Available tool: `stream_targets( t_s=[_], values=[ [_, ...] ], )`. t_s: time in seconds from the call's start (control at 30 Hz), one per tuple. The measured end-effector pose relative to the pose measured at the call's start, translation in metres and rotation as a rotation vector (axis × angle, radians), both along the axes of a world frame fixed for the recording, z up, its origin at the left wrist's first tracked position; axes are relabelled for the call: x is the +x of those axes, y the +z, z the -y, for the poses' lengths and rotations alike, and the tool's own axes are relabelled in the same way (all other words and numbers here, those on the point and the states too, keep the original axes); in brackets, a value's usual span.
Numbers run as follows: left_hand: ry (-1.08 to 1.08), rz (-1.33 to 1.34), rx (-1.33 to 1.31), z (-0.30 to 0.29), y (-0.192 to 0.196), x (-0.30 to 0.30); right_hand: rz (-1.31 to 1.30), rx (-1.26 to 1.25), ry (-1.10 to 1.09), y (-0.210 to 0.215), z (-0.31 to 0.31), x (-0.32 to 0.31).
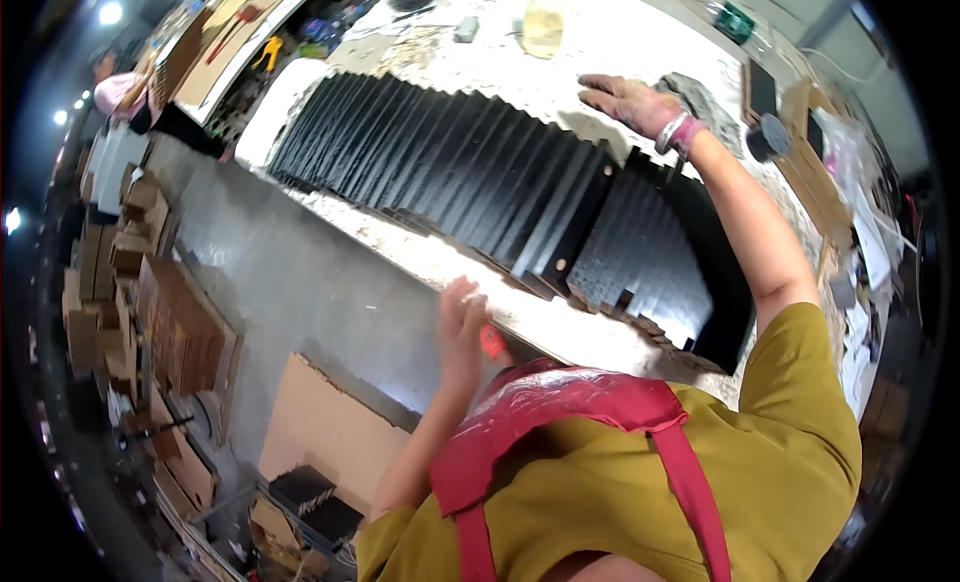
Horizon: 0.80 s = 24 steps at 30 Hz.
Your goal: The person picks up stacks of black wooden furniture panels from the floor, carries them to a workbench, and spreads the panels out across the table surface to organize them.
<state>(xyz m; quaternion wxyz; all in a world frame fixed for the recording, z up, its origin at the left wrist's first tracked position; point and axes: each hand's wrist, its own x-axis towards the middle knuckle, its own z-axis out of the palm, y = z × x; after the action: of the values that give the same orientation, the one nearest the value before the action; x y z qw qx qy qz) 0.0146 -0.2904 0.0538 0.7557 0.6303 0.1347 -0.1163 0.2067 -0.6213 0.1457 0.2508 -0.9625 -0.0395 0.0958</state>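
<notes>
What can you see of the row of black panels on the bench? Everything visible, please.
The row of black panels is a long run of flat, matt black boards standing on edge, leaning and overlapping like fallen dominoes. It lies diagonally across the pale, speckled workbench. Some lower edges show brown cores and notches. The right hand rests at its far upper edge; the left hand, apart from it, is at the bench's near edge.

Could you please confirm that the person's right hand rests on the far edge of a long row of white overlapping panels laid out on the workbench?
Not quite: the head view shows the row of overlapping panels is black, not white. The right hand does rest at their far edge on the speckled workbench.
</notes>
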Motion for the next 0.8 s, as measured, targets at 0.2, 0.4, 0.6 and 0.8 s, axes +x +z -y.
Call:
stream_targets(
  t_s=[0.2,0.4,0.6,0.8],
  values=[
    [-0.372,0.155,0.146,0.041,-0.018,-0.027,-0.049,-0.140,0.147,-0.025,0.068,-0.083],
    [-0.164,0.228,0.468,0.070,0.002,-0.016,0.037,-0.112,0.056,-0.019,0.029,-0.074],
    [-0.078,0.185,0.669,0.082,0.001,-0.010,-0.150,-0.091,0.099,-0.010,-0.003,-0.053],
    [-0.119,0.105,0.569,0.079,-0.005,-0.012,-0.177,-0.019,0.096,-0.007,0.003,-0.077]
  ],
)
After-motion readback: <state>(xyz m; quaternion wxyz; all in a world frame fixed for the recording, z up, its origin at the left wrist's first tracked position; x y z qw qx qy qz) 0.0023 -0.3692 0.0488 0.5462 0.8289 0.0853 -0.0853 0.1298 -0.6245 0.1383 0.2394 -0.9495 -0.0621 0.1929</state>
